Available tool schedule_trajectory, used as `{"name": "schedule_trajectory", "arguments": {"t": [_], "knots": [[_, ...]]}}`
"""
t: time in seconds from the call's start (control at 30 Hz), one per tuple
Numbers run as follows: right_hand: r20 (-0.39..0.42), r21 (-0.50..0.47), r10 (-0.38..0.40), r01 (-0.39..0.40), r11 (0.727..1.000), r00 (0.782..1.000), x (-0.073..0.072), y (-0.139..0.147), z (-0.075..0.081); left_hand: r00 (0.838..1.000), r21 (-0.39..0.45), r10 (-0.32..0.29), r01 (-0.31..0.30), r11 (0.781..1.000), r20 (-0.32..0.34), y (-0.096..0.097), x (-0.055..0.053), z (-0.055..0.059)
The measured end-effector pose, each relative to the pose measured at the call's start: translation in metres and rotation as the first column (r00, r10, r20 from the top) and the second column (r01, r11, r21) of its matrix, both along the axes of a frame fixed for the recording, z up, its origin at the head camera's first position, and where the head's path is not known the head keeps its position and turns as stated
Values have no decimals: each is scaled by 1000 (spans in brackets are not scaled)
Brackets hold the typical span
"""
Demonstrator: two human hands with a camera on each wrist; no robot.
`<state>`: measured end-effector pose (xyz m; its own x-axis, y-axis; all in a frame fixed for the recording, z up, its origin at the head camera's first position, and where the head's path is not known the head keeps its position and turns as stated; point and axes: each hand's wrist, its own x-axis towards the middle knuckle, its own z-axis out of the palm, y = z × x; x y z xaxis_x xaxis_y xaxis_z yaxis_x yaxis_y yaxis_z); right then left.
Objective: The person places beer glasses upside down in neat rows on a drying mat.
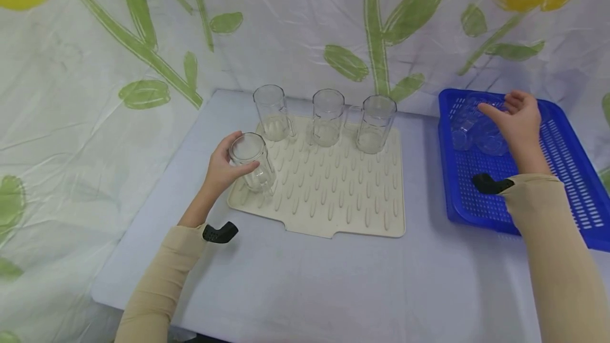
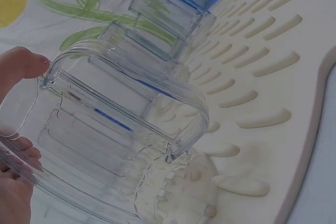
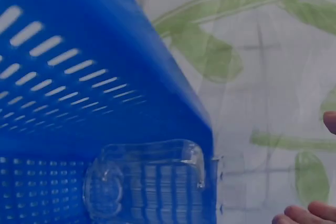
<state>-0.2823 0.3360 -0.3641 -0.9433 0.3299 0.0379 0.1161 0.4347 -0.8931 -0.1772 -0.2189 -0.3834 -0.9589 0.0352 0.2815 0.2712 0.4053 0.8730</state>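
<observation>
My left hand (image 1: 223,167) grips a clear glass mug (image 1: 257,171) near its rim, thumb on one side and fingers on the other. The mug is upright at the front left corner of a cream drying mat (image 1: 333,200). Its handle (image 2: 157,90) faces away from the palm in the left wrist view. Over the blue basket (image 1: 452,195), my right hand (image 1: 520,123) has loosely bent fingers and holds nothing. Below it, clear glass mugs (image 1: 462,134) lie in the basket; one mug (image 3: 152,187) shows on its side in the right wrist view.
Three more glass mugs, left (image 1: 271,115), middle (image 1: 328,120) and right (image 1: 376,126), stand in a row along the mat's back edge. A white cloth covers the table (image 1: 333,285). Behind it hangs a flower-patterned sheet (image 1: 295,30).
</observation>
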Motion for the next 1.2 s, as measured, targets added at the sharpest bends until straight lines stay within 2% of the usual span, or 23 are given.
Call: {"name": "schedule_trajectory", "arguments": {"t": [0.1,0.17,0.2,0.23,0.33,0.37,0.43,0.63,0.9,1.2], "knots": [[-8,51,-9,10,999,1000,-50,51,-51,1000,-6,1,-1,1000,-4,0,0,0],[17,99,-6,4,995,1000,-58,56,-58,1000,-6,-1,1,1000,-12,1,0,1],[27,114,-6,3,994,1000,-57,53,-56,1000,-4,-1,1,1000,-13,1,0,1],[36,128,4,-8,992,999,-49,44,-48,1000,-2,-4,3,1000,-15,1,0,1],[74,163,-1,-11,987,997,-7,-3,-6,1000,4,-8,9,1000,-16,2,0,0],[76,178,0,-14,984,997,1,-11,1,1000,3,-8,8,1000,-14,2,0,-1],[67,197,-1,-12,980,998,7,-18,6,1000,1,-7,7,1000,-14,2,0,-1],[30,247,-3,-4,969,1000,2,-18,0,1000,-3,1,-1,1000,-25,2,0,-1],[0,341,5,-5,940,1000,-3,-13,-6,1000,-4,-6,5,1000,-20,3,-2,1],[12,357,18,-21,934,1000,-4,-13,-3,1000,-4,-2,2,1000,-17,3,-1,1]]}}
